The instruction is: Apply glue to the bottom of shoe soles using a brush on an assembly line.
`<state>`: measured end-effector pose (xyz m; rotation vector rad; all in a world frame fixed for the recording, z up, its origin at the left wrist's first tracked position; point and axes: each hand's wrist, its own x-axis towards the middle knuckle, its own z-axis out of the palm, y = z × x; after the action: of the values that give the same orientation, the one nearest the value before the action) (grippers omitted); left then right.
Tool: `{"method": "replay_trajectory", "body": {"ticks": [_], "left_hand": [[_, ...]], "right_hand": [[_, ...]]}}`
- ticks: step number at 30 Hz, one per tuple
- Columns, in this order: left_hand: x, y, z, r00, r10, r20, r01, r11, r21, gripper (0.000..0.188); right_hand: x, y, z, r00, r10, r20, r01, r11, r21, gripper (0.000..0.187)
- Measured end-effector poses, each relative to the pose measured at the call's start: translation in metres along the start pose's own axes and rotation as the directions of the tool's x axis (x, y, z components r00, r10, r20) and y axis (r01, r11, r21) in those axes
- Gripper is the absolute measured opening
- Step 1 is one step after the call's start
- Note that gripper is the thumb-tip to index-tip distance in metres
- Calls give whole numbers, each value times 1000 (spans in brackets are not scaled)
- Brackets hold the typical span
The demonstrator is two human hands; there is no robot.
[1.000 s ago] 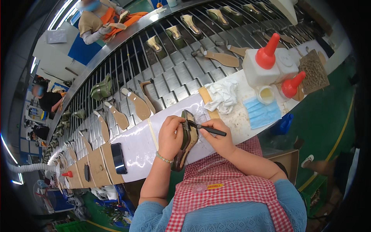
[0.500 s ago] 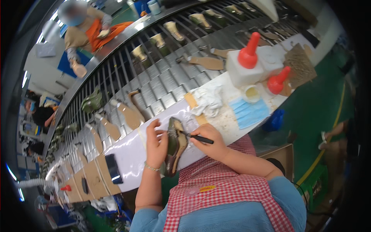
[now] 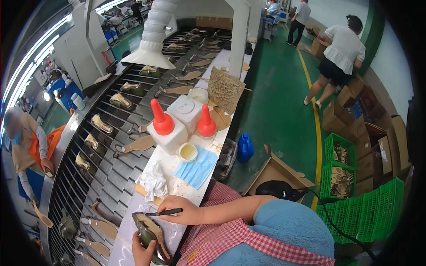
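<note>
A dark green shoe (image 3: 152, 231), its tan underside facing up, is tilted at the near edge of the white work board. My left hand (image 3: 143, 253) grips its side, thumb in front, low in the view. In my right hand (image 3: 185, 210) is a slim black-handled tool (image 3: 170, 212), pinched between the fingers and laid nearly level. Its thin end reaches the far tip of the shoe; I cannot make out the shape of that end. Just beyond my right hand lie a crumpled white cloth (image 3: 153, 181) and a blue face mask (image 3: 196, 167).
White bottles with red nozzles (image 3: 167, 128), (image 3: 206, 125) and a small cup (image 3: 188, 152) stand on the board. A slatted conveyor (image 3: 108, 175) carries shoes and tan soles (image 3: 141, 144). Across it sits a co-worker (image 3: 33, 146). Green crates (image 3: 370, 213) and an open carton (image 3: 275, 170) are at right.
The view has swung right, bringing the aisle and crates in. My left hand, earlier with fingers raised beside the shoe, now grips it. The tool's end has shifted toward the shoe's far tip.
</note>
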<state>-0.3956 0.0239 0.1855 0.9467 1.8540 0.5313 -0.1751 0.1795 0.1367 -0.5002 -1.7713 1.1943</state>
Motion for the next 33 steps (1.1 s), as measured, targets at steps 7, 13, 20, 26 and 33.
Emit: {"method": "replay_trajectory", "body": {"ticks": [7, 13, 20, 26, 33], "left_hand": [[33, -39, -14, 986, 161, -39, -160, 987, 19, 51], [43, -30, -20, 954, 300, -29, -286, 932, 224, 52], [49, -70, -32, 962, 272, 35, -220, 843, -490, 47], [57, -67, -99, 900, 304, -312, -401, 298, -866, 49], [116, -60, -243, 786, 300, -541, -539, -98, -837, 41]], "right_hand": [[10, -1, 3, 999, -42, 26, 41, 998, 39, 15], [14, -13, -6, 996, 75, -38, -77, 995, -60, 19], [27, -24, -7, 994, 105, -18, -104, 995, 7, 20], [51, -31, 1, 993, 115, 5, -115, 989, 96, 20], [84, -27, 16, 979, 202, 40, -206, 958, 200, 20]]}}
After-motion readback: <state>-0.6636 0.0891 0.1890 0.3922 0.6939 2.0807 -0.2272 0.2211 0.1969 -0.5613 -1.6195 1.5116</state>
